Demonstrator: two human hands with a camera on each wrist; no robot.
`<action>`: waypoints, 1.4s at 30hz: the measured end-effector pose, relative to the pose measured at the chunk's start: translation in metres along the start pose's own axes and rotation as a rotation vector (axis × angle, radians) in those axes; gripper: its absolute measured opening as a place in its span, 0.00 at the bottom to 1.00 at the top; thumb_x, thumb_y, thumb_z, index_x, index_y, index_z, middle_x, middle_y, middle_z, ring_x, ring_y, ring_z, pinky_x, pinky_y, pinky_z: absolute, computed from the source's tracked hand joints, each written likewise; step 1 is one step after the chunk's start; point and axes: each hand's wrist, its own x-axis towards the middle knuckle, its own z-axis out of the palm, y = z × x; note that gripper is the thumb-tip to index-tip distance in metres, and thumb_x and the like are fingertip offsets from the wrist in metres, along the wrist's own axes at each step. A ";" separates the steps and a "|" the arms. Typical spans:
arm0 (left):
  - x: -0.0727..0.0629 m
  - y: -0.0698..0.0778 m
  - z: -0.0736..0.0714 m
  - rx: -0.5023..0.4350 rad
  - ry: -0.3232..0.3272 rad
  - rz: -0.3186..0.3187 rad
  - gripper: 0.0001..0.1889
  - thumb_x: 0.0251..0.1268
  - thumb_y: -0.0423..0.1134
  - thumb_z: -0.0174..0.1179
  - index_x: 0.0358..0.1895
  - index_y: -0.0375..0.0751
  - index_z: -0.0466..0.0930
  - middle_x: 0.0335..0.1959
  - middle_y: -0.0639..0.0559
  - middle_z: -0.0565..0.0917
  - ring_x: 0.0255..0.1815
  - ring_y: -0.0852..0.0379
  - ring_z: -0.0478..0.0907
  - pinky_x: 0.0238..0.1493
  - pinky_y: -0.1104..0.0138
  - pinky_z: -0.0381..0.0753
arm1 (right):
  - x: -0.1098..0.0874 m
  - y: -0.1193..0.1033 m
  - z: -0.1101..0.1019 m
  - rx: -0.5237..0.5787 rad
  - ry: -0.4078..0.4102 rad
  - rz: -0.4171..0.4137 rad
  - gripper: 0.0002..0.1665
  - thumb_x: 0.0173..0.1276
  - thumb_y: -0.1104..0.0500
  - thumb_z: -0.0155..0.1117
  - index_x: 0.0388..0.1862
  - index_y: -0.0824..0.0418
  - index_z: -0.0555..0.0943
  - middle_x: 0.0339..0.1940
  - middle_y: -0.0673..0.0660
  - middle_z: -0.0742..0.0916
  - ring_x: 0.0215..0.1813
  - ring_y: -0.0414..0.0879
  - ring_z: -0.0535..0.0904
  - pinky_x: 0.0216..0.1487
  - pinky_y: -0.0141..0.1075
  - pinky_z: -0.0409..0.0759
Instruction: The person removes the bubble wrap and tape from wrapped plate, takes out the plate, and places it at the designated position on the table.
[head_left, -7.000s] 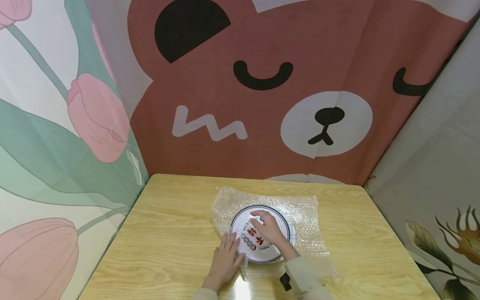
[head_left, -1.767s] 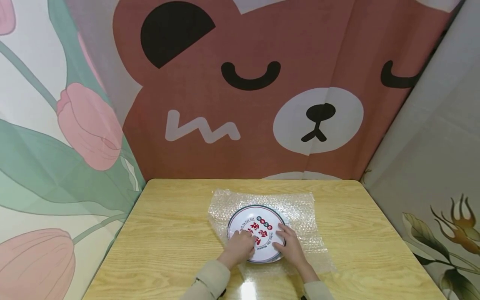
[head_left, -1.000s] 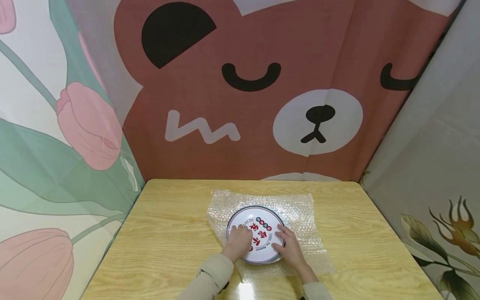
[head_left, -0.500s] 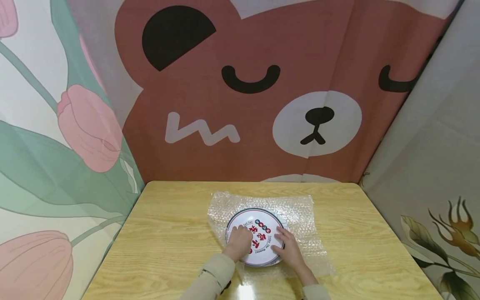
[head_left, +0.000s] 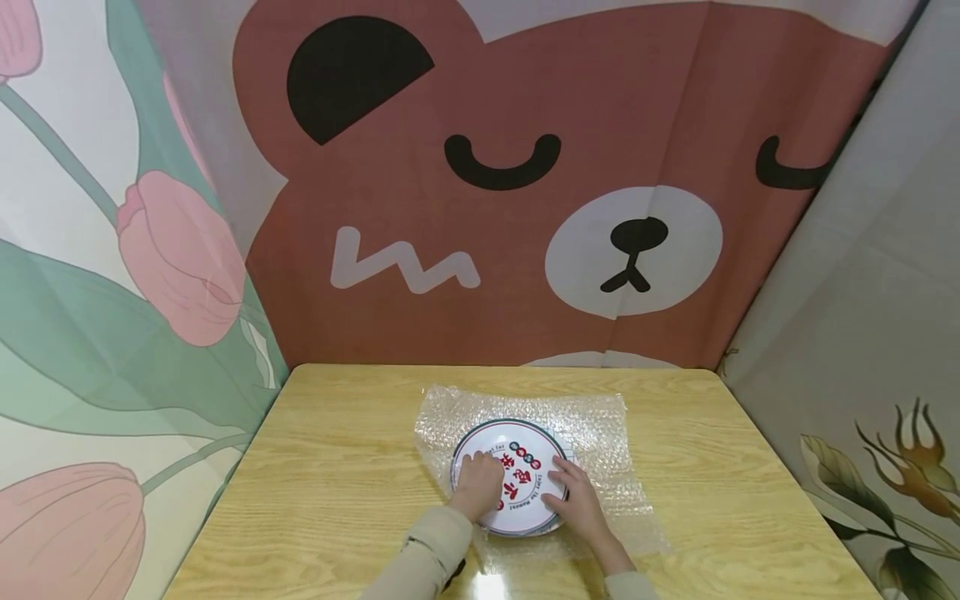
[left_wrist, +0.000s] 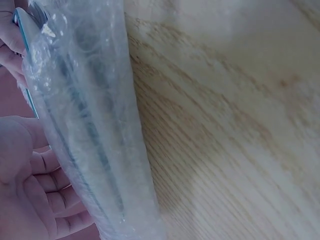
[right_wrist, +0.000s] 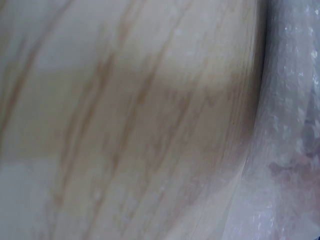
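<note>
A round white plate (head_left: 517, 433) with dark rim lines, red characters and small round motifs lies face up on bubble wrap (head_left: 600, 417). My left hand (head_left: 477, 486) rests over the plate's left half, knuckles up and fingers bent; its fingertips are hidden, so I cannot tell what they hold. My right hand (head_left: 579, 500) lies with spread fingers on the right rim, thumb on the plate's face. In the left wrist view, bubble wrap (left_wrist: 95, 125) runs down the side over several teal rim lines, with part of a hand (left_wrist: 25, 190) beside it, palm showing.
Everything lies on a wooden table (head_left: 345, 467) with light grain. Behind it hangs a curtain with a bear face (head_left: 420, 333), and floral curtains stand at both sides. The right wrist view shows mostly tabletop (right_wrist: 125, 115), with bubble wrap (right_wrist: 285, 75) along the right edge.
Earlier my right hand was over the plate's middle and my left at its left edge. My right then moved to the right rim; my left went onto the face, then slightly left, fingers bending.
</note>
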 end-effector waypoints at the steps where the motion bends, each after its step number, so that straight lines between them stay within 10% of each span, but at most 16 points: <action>1: 0.000 0.000 0.000 0.000 -0.003 -0.001 0.05 0.50 0.37 0.59 0.25 0.39 0.78 0.22 0.48 0.75 0.27 0.55 0.70 0.30 0.63 0.71 | 0.000 0.000 0.000 0.001 0.001 -0.001 0.21 0.44 0.64 0.70 0.38 0.74 0.79 0.53 0.68 0.76 0.56 0.64 0.67 0.57 0.53 0.62; 42: -0.007 -0.015 0.000 -0.148 0.097 -0.053 0.09 0.51 0.42 0.58 0.22 0.40 0.77 0.20 0.51 0.75 0.27 0.55 0.72 0.34 0.58 0.73 | 0.001 0.003 0.003 0.011 0.032 -0.008 0.21 0.42 0.67 0.70 0.37 0.75 0.78 0.52 0.68 0.76 0.55 0.66 0.67 0.56 0.54 0.62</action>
